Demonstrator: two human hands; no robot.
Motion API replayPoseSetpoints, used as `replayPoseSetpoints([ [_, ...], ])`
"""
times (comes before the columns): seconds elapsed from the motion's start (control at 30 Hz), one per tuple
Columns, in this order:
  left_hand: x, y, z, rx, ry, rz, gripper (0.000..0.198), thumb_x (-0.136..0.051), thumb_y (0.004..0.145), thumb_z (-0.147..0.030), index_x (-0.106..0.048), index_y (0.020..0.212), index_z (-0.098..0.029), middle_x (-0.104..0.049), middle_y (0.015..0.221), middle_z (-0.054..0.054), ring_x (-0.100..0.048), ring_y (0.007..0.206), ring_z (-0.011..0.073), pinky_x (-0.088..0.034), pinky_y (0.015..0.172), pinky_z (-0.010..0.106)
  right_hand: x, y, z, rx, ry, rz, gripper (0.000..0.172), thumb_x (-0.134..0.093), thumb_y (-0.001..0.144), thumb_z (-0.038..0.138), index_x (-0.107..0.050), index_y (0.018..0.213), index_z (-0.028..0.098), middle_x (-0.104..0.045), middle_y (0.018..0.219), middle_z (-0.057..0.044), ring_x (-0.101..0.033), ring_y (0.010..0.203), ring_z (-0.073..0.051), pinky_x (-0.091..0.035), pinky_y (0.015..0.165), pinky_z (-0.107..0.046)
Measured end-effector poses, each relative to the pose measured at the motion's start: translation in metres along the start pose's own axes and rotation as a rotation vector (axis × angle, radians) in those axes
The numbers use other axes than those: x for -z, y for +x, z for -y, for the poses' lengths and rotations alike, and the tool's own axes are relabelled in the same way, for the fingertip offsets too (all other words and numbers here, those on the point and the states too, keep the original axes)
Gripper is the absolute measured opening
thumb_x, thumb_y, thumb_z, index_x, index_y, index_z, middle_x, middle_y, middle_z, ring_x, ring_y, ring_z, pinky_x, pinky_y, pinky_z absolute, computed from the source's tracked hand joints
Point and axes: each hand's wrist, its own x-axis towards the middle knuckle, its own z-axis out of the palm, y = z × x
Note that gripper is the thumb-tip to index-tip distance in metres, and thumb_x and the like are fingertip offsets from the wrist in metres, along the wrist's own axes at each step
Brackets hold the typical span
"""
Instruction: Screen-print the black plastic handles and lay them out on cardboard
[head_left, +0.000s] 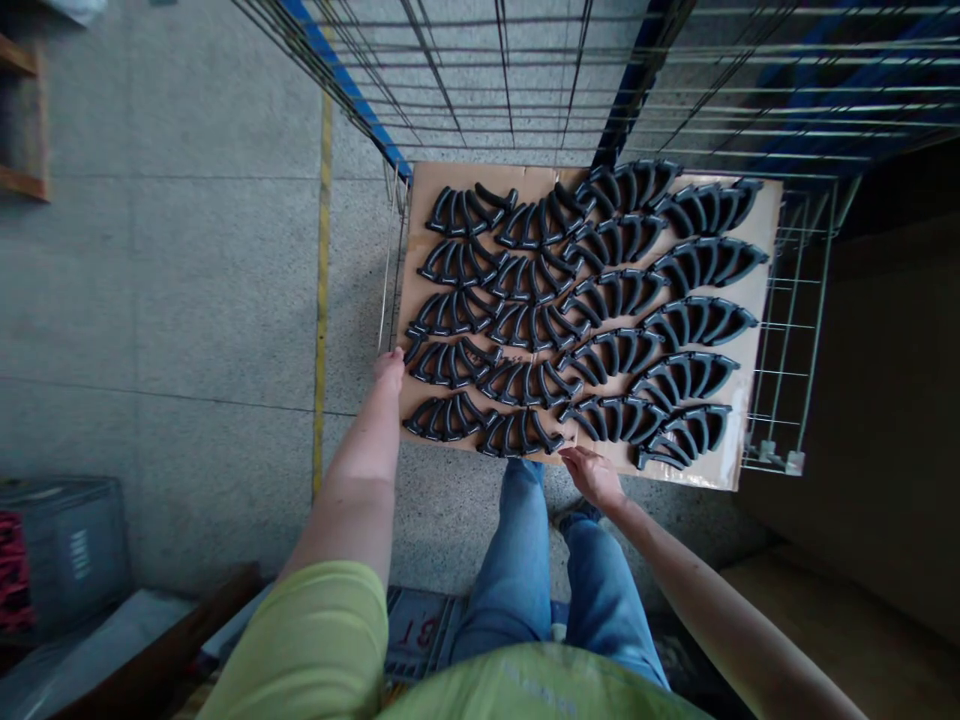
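Observation:
A cardboard sheet lies across a wire cage, covered with rows of curved black parts. My left hand is closed at the sheet's left edge, beside the end of one black part; its fingertips are partly hidden. At the front edge my right hand has its fingers pressed together on the cardboard, just right of the nearest row's black parts. Whether the left hand grips the cardboard or a black part is unclear.
Wire mesh panels with blue posts rise behind the sheet. More wire mesh borders it on the right. A grey crate stands at lower left, near a yellow floor line. A wooden frame sits at upper left.

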Motion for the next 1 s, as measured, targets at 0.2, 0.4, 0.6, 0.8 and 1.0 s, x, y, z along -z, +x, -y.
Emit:
replayPoseSetpoints([
  [0.2, 0.006, -0.04, -0.01, -0.21, 0.147, -0.085, 0.022, -0.051, 0.092, -0.024, -0.068, 0.104, -0.014, -0.068, 0.103, 0.01, -0.057, 0.107, 0.0224, -0.041, 0.1, 0.034, 0.003, -0.017, -0.001, -0.041, 0.042, -0.009, 0.033, -0.04, 0.101, 0.029, -0.068, 0.118, 0.024, -0.071, 0.117, -0.005, -0.068, 0.104, -0.018, -0.049, 0.088, -0.025],
  [0.4, -0.046, -0.168, 0.0, -0.984, 0.508, 0.429, 0.025, -0.051, 0.095, -0.032, -0.074, 0.101, -0.023, -0.068, 0.104, 0.01, -0.055, 0.105, 0.0237, -0.038, 0.099, 0.035, -0.012, -0.04, -0.011, -0.1, 0.036, 0.005, 0.033, -0.041, 0.101, 0.03, -0.068, 0.119, 0.026, -0.071, 0.119, -0.004, -0.068, 0.104, -0.018, -0.049, 0.088, -0.026],
  [0.6, -0.1, -0.241, 0.008, -1.372, 0.844, 0.709, 0.033, -0.042, 0.097, -0.021, -0.072, 0.11, -0.022, -0.066, 0.107, 0.01, -0.053, 0.11, 0.0239, -0.038, 0.096, 0.039, -0.021, -0.061, -0.03, -0.142, 0.011, 0.007, 0.034, -0.04, 0.101, 0.03, -0.066, 0.122, 0.027, -0.07, 0.123, -0.004, -0.069, 0.102, -0.018, -0.051, 0.085, -0.026],
  [0.8, -0.11, -0.246, 0.007, -1.445, 0.912, 0.713, 0.026, -0.047, 0.093, -0.018, -0.074, 0.091, -0.018, -0.066, 0.112, 0.009, -0.053, 0.113, 0.0238, -0.036, 0.101, 0.041, -0.027, -0.078, -0.049, -0.156, 0.029, -0.018, 0.033, -0.04, 0.101, 0.03, -0.067, 0.119, 0.027, -0.071, 0.12, -0.003, -0.069, 0.1, -0.018, -0.051, 0.082, -0.027],
  [1.0, -0.12, -0.25, 0.006, -1.459, 0.948, 0.674, 0.027, -0.047, 0.093, -0.014, -0.074, 0.091, -0.016, -0.067, 0.115, 0.009, -0.053, 0.115, 0.0229, -0.036, 0.103, 0.04, -0.039, -0.078, -0.056, -0.124, 0.025, -0.027, 0.033, -0.04, 0.101, 0.03, -0.067, 0.118, 0.027, -0.071, 0.119, -0.003, -0.07, 0.098, -0.019, -0.051, 0.08, -0.027],
])
